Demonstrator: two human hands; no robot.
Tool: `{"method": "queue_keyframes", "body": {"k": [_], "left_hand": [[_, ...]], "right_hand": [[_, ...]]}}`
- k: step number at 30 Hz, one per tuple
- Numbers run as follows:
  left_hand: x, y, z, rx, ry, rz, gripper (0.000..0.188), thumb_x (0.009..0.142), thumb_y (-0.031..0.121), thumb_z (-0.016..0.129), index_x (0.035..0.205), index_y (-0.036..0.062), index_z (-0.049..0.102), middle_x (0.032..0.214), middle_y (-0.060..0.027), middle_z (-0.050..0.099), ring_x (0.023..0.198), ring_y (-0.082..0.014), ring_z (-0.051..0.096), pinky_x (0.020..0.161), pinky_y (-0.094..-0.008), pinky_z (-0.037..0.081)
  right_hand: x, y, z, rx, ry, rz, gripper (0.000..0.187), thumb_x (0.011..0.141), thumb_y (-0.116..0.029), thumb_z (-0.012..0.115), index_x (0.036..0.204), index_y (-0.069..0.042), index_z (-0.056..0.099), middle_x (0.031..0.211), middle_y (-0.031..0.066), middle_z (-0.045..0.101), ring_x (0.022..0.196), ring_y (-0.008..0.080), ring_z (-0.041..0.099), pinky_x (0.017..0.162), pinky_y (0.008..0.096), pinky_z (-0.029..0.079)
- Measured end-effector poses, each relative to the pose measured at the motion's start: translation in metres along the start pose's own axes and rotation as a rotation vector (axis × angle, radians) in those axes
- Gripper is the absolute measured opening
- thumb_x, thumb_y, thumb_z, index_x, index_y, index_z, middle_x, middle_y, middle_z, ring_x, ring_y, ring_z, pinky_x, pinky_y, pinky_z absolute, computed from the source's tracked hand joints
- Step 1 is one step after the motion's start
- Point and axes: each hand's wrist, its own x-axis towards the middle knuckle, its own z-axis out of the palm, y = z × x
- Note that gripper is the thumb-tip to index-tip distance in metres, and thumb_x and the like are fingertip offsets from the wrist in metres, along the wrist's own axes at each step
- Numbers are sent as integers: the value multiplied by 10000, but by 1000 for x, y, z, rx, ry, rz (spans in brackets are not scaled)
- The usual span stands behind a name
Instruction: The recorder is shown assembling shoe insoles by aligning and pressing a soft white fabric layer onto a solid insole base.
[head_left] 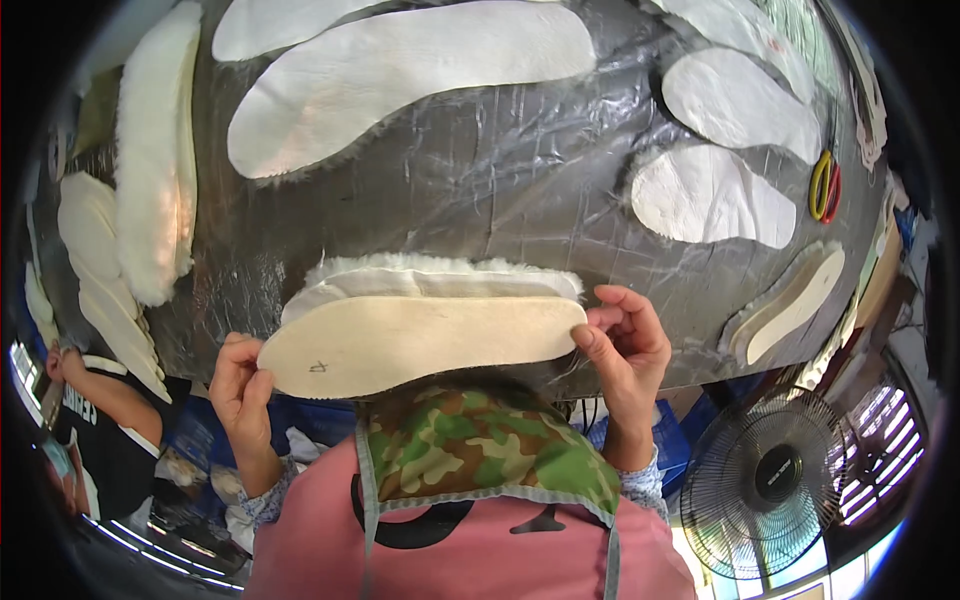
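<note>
A cream insole [430,342] with a small dark mark near its wide left end is held flat at the table's near edge. My left hand [242,395] pinches that wide end between thumb and fingers. At the other end, the thumb and fingers of my right hand [628,352] grip the insole's narrower tip. Just behind it lies a white fleece-edged insole [430,284], partly covered by the cream one. Whether the two pieces touch all along, I cannot tell.
Large white fleece-backed insoles [400,85] lie across the plastic-covered table [420,210]. Smaller pieces [710,195] and red-and-yellow-handled scissors [825,187] are on the right. Insole stacks [100,260] line the left. A fan [770,480] stands near right; another person [110,415] is near left.
</note>
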Motion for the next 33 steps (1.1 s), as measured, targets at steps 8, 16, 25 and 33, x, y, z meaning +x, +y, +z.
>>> {"method": "queue_keyframes", "body": {"k": [8, 16, 25, 33], "left_hand": [[4, -1, 0, -11, -12, 12, 208, 839, 52, 561, 1023, -42, 532, 942, -58, 463, 858, -125, 449, 801, -245, 354], [6, -2, 1, 1, -11, -40, 216, 838, 59, 574, 1026, -43, 541, 928, -50, 461, 839, -115, 447, 772, -239, 359], [5, -1, -1, 15, -23, -42, 202, 837, 60, 578, 1010, -39, 551, 916, -45, 457, 821, -108, 437, 751, -232, 350], [5, -1, 3, 26, 18, -77, 192, 818, 37, 584, 996, -33, 581, 886, -32, 491, 799, -105, 453, 732, -233, 363]], "right_hand": [[11, 5, 1, -64, 37, -47, 339, 783, -53, 797, 1047, -8, 589, 789, 11, 676, 704, 58, 607, 622, 195, 449], [15, 8, 7, -111, 54, -85, 316, 798, -48, 785, 1034, -5, 580, 796, 18, 682, 685, 43, 590, 588, 177, 432], [15, 7, 9, -140, 59, -93, 296, 807, -49, 777, 1026, 3, 584, 782, 22, 682, 679, 57, 615, 571, 173, 442], [13, 3, 13, -175, 107, -30, 254, 807, 22, 735, 1016, -5, 593, 793, 10, 651, 655, 46, 576, 594, 183, 453]]}}
